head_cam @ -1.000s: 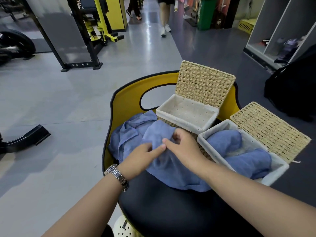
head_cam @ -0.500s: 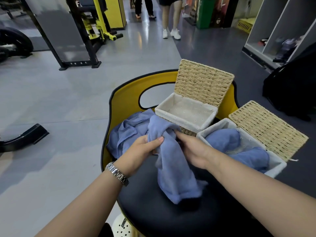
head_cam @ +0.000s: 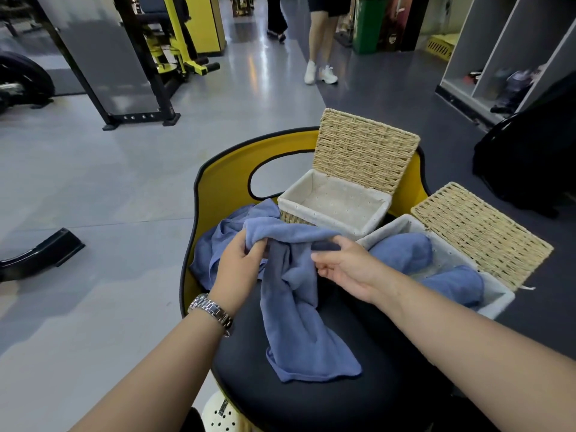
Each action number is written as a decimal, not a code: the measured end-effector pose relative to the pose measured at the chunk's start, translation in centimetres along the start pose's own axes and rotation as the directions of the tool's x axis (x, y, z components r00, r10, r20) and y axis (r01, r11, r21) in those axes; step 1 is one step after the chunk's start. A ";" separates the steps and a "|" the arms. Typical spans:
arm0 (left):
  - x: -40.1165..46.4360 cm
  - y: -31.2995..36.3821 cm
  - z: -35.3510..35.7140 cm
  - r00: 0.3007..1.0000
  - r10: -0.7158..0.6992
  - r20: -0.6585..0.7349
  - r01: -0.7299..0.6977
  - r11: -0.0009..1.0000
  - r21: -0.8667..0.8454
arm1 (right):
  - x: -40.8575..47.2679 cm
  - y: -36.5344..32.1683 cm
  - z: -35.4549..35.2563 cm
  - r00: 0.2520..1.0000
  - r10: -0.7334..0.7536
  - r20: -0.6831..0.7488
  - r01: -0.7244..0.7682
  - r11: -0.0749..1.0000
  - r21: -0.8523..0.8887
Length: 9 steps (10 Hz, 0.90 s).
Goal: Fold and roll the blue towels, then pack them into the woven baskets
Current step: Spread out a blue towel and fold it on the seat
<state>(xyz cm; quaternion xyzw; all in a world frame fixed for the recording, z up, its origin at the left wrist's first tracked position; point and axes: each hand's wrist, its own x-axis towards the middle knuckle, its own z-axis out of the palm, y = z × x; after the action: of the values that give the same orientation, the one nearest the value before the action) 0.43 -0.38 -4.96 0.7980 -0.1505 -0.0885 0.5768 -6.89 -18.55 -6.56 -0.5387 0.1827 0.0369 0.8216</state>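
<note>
Left hand pinched shut on one upper corner of the blue towel; right hand gripping the same top edge a little further along, fingers curled under the hem. Towel stretched between the two grips, hanging crumpled and twisted down onto the black seat, lower end pooled on the cushion. Held up by the top edge probably to shake it flat and find the corners before any folding; not yet squared, so folding judged barely begun.

Behind the held towel, against the yellow seat back, a loose heap of more blue towels, unfolded, waiting within easy reach of the left hand. Just beyond the held towel, the empty basket, white liner bare, woven lid tipped up against the seat back to leave the mouth open for packing. To the right of the held towel, touching that empty basket, the second basket, lid thrown back, two rolled blue towels already lying inside, some room apparently left.

Both baskets close to the hands, likely to keep each finished roll a short reach from its slot. Silver wristwatch on the left wrist. Passers-by and gym frames far behind the baskets, of no concern here.
</note>
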 end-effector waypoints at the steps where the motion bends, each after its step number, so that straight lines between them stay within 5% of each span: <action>1: 0.4 0.0 0.0 0.998 0.064 -0.007 -0.064 0.997 0.045 | 0.1 0.1 -0.3 0.993 -0.045 -0.111 0.018 0.973 -0.228; 2: 0.4 0.1 -0.2 0.998 0.053 0.045 -0.055 0.998 0.036 | 0.1 0.2 -0.7 0.978 -0.111 -0.177 0.052 0.950 -0.307; 4: -0.3 1.2 0.0 0.996 -0.024 0.090 0.039 0.985 -0.169 | 0.9 2.7 -0.8 0.898 -0.341 -0.278 0.053 0.711 -0.701; 6: -0.8 1.8 0.0 0.965 -0.041 0.258 0.089 0.980 -0.176 | 0.6 4.6 0.5 0.865 -0.237 -0.442 -0.056 0.830 -0.555; 7: -0.8 1.5 0.0 0.972 -0.048 0.231 0.107 0.963 -0.246 | 1.0 4.9 0.4 0.881 -0.136 -0.453 -0.150 0.828 -0.541; 8: -0.2 1.0 -1.1 0.998 -0.030 0.058 0.044 0.965 -0.259 | 0.1 3.4 1.1 0.879 -0.135 -0.457 -0.132 0.852 -0.506; 9: 1.1 0.2 -3.0 0.987 -0.077 -0.143 0.049 0.980 -0.193 | -0.7 1.1 1.2 0.860 -0.308 -0.406 0.037 0.833 -0.552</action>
<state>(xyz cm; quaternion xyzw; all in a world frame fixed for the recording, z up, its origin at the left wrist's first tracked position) 2.34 1.87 -3.82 0.7484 -0.0724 -0.0607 0.6565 -7.51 -16.93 -6.82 -0.7491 0.3119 -0.1256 0.5708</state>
